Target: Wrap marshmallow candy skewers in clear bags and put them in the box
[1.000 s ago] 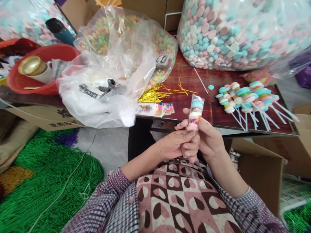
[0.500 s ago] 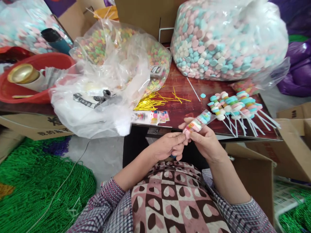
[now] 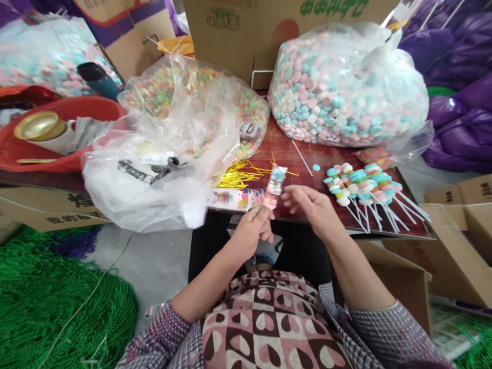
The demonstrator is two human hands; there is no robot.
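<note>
The head-worn camera looks forward and down over the apron [image 3: 265, 323] to the nearby table [image 3: 280, 146].

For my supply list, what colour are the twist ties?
The twist ties are golden yellow, best seen in the head view.

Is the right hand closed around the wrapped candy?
No, the left hand pinches the lower end of the wrapped candy, while the right hand is loosely open beside it.
</note>
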